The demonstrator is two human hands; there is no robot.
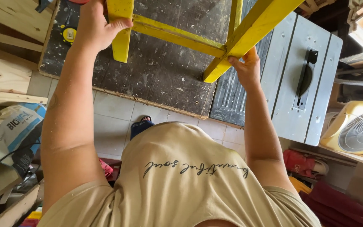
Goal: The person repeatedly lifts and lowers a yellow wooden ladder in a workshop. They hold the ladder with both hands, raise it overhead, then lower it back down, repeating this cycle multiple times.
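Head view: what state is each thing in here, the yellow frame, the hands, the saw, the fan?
Yellow painted wooden frame: lifted above the dark workbench, held by both hands.
Left hand: closed around one yellow leg.
Right hand: gripping the end of another yellow leg.
Grey metal table saw: blade low in its slot; running or not, cannot tell.
Cream box fan: lying tilted; spinning or not, cannot tell.
Yellow tape measure: resting on the workbench.

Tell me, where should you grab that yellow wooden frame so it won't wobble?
Probably by two legs, one from each side. The yellow frame has long square legs that fit a wrapped grip. The left hand and the right hand each hold one.
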